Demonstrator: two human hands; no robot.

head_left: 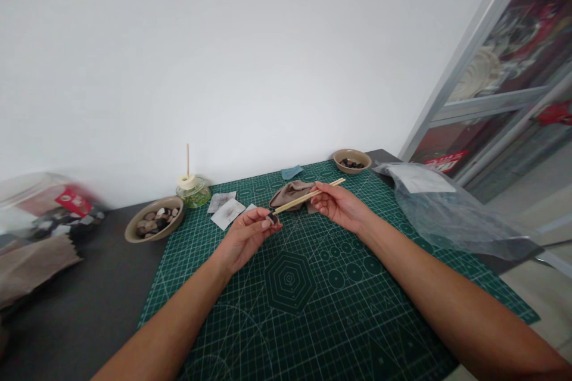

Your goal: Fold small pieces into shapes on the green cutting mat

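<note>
White wall [286, 59] behind; green gridded cutting mat [223, 333] beneath the grip, on a dark tabletop [107, 286]. Left hand [248, 234]: thumb and fingers pinch a small black piece [272, 218], above the mat. Right hand [336, 205]: fingers closed on pale wooden sticks [295, 201], slim and straight, slanting down to the piece. Fingers cover part of the piece; contact with the stick tips cannot be resolved. Just behind the grip: crumpled brown cloth [286, 193], partly hidden by the sticks. Left of it: smudged white papers [226, 213], a glass jar [193, 196], a bowl of stones [129, 232]. Right and beyond: second bowl [357, 155], clear plastic bag [429, 220], metal-framed glass panels [496, 104], cut off. Far left: blurred packaging [58, 208].
</note>
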